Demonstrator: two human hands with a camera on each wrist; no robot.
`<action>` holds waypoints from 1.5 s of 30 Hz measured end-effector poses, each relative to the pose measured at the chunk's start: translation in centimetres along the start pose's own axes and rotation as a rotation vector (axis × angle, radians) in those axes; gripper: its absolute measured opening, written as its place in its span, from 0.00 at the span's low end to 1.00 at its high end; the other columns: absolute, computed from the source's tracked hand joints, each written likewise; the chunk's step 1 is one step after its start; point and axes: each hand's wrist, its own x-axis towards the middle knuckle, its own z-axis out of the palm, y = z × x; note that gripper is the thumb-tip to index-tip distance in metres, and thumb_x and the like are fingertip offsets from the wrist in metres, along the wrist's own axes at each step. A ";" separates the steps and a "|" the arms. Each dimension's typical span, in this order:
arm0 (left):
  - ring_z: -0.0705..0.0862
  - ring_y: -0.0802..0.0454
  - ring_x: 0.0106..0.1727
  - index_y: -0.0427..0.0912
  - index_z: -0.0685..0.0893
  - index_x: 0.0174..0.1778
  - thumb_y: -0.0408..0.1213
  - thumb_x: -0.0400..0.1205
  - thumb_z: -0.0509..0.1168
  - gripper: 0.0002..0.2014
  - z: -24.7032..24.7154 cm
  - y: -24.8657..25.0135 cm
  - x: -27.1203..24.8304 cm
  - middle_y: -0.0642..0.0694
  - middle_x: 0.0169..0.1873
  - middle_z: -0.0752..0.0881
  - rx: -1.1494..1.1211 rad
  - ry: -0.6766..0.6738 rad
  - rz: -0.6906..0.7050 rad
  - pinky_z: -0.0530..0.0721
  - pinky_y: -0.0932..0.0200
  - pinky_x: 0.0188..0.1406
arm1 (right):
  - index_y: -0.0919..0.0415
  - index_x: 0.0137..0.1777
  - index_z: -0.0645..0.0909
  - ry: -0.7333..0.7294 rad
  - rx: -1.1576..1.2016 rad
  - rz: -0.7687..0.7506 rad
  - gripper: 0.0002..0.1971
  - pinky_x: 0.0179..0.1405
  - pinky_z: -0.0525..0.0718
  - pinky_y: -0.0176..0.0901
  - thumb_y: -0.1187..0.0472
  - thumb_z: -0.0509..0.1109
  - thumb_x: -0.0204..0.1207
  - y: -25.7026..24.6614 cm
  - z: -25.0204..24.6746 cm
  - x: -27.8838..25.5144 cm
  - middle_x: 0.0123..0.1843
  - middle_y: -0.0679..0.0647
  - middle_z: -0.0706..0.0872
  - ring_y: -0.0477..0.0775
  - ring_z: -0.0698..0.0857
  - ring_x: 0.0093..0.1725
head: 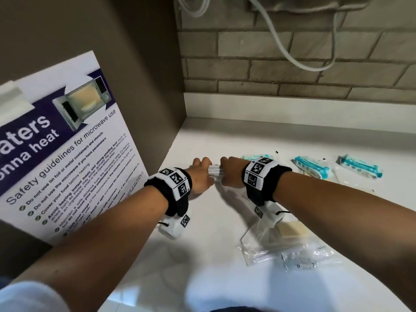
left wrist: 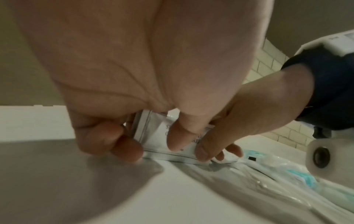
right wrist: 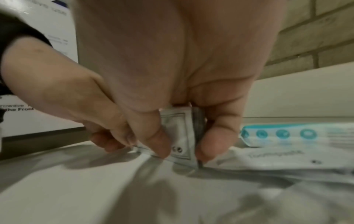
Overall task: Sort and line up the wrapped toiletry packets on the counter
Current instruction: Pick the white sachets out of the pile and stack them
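Both hands grip a small stack of white sachets (head: 216,172) on edge against the white counter (head: 202,255). My left hand (head: 200,172) pinches its left end, thumb in front and fingers behind, as the left wrist view shows on the white sachets (left wrist: 153,136). My right hand (head: 231,172) pinches the right end of the white sachets (right wrist: 182,136) between thumb and fingers. Teal-and-white toothpaste packets (head: 313,167) (head: 360,168) lie in a row to the right, and another teal packet (head: 254,156) peeks out behind my right hand.
A microwave safety poster (head: 63,154) leans on the brown side panel at left. Clear wrapped packets (head: 281,251) and a beige soap bar (head: 291,230) lie front right. A brick wall (head: 292,64) with a hanging white cable (head: 281,41) backs the counter.
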 end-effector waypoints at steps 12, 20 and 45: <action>0.77 0.40 0.64 0.40 0.71 0.75 0.33 0.87 0.49 0.20 -0.1 -1.7 1.0 0.39 0.68 0.64 -0.141 0.023 0.024 0.70 0.51 0.73 | 0.66 0.64 0.77 -0.010 0.093 -0.043 0.16 0.47 0.76 0.47 0.57 0.63 0.80 0.7 0.0 0.3 0.62 0.64 0.79 0.65 0.84 0.57; 0.80 0.44 0.46 0.37 0.75 0.74 0.27 0.85 0.53 0.21 0.2 -3.1 1.2 0.45 0.56 0.68 -0.320 0.079 0.111 0.84 0.47 0.54 | 0.62 0.62 0.83 0.084 0.222 -0.038 0.18 0.49 0.77 0.42 0.58 0.73 0.73 2.4 -0.5 0.0 0.58 0.59 0.87 0.60 0.84 0.57; 0.83 0.43 0.65 0.42 0.71 0.75 0.35 0.79 0.70 0.27 -4.3 -5.6 9.3 0.39 0.61 0.84 -0.543 0.248 -0.173 0.77 0.51 0.71 | 0.59 0.32 0.79 -0.041 0.792 0.280 0.11 0.32 0.82 0.36 0.62 0.74 0.75 2.7 -3.5 6.9 0.29 0.54 0.85 0.50 0.83 0.27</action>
